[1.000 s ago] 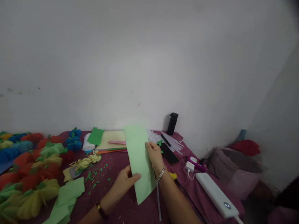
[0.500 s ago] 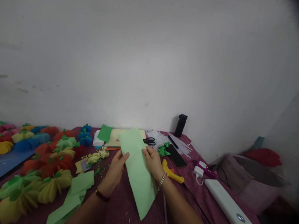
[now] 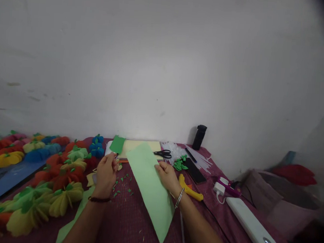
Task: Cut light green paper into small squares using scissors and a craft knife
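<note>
My right hand (image 3: 170, 178) pinches the right edge of a long light green sheet (image 3: 150, 194), paper or felt, which slants down toward me over the table. My left hand (image 3: 107, 173) is away from the sheet, its fingers curled together above the left part of the table near a dark green piece (image 3: 117, 144). What the left fingers hold, if anything, is hidden. Small green scraps (image 3: 123, 180) lie between the left hand and the sheet. More light green sheets (image 3: 74, 219) lie partly under my left forearm. Black-handled scissors (image 3: 163, 154) rest beyond the sheet.
Colourful pumpkin-like crafts (image 3: 64, 200) crowd the left side. At right are a yellow glue gun (image 3: 190, 191) with its cord, a phone (image 3: 194, 170), green leaf cut-outs (image 3: 180, 162), a black bottle (image 3: 199, 137), a white power bank (image 3: 254, 226) and a fabric bin (image 3: 275, 203).
My left hand has let go of the light green sheet and moved left, its fingers now curled. The right hand keeps hold of the sheet. The view has shifted slightly.
</note>
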`<state>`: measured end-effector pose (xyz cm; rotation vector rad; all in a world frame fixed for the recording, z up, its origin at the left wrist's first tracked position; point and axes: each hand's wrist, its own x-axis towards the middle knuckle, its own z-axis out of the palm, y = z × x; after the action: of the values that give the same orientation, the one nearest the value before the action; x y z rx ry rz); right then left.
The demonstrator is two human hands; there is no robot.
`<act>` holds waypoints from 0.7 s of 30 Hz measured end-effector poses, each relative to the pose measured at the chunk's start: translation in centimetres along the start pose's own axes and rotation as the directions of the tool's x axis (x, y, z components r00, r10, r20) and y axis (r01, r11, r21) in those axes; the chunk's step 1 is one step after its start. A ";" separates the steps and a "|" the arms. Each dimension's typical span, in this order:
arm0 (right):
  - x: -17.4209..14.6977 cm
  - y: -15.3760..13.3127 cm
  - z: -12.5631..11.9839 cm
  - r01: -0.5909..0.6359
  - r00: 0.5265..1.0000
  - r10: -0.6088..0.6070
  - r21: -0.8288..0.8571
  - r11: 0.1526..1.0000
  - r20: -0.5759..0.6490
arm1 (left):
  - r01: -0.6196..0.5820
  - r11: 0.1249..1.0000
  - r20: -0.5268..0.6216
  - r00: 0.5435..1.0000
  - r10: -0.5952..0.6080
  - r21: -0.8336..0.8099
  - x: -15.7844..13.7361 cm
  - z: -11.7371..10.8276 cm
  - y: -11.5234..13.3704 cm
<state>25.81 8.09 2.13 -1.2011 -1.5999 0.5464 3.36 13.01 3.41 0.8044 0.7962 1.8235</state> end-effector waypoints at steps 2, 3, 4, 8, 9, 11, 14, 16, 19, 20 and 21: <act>0.0 -0.1 0.0 -0.004 1.000 0.004 0.007 1.000 -0.008 | 0.091 0.996 0.035 0.995 -0.090 -0.023 -0.7 0.6 -0.3; -0.1 -0.1 0.0 0.000 1.000 0.000 0.000 1.000 -0.010 | 0.143 0.989 0.092 0.986 -0.141 -0.020 -1.2 1.0 -0.5; -0.1 -0.2 0.1 0.007 1.000 -0.007 -0.013 1.000 -0.004 | 0.190 0.982 0.161 0.969 -0.187 -0.003 -1.7 1.4 -0.8; -0.2 -0.4 0.0 0.039 0.993 -0.035 -0.036 0.999 0.109 | 0.246 0.963 0.249 0.931 -0.267 0.111 -2.7 1.7 -1.3; -0.2 -0.4 0.0 0.033 0.990 -0.030 -0.024 0.999 0.137 | 0.230 0.965 0.227 0.940 -0.254 0.129 -2.5 1.4 -1.2; -0.2 -0.4 -0.3 0.010 0.986 -0.010 0.004 1.000 0.169 | 0.157 0.978 0.180 0.967 -0.180 0.135 -1.6 0.7 -0.8; 0.0 -0.4 -0.7 -0.028 0.987 0.022 0.036 0.999 0.157 | 0.043 0.999 0.047 0.998 -0.044 0.032 0.1 -0.1 -0.2; 0.2 -0.3 -0.9 -0.043 0.994 0.037 0.056 0.998 0.100 | 0.062 0.996 -0.033 0.997 -0.064 -0.059 0.3 0.2 -0.3; 0.5 0.0 -1.0 -0.053 0.998 0.055 0.053 0.997 -0.029 | 0.278 0.960 0.144 0.952 -0.270 -0.036 -1.6 1.6 -1.4; 0.5 0.1 -0.9 -0.058 0.996 0.060 0.043 0.997 -0.069 | 0.357 0.933 0.286 0.892 -0.351 0.034 -2.7 2.1 -1.9; 0.6 0.3 -0.9 -0.065 0.993 0.068 0.041 0.997 -0.097 | 0.395 0.913 0.393 0.828 -0.401 0.100 -3.9 2.6 -2.5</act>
<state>26.77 8.54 2.55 -1.2382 -1.4648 0.5490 7.94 10.69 2.18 0.9106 0.6443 1.2221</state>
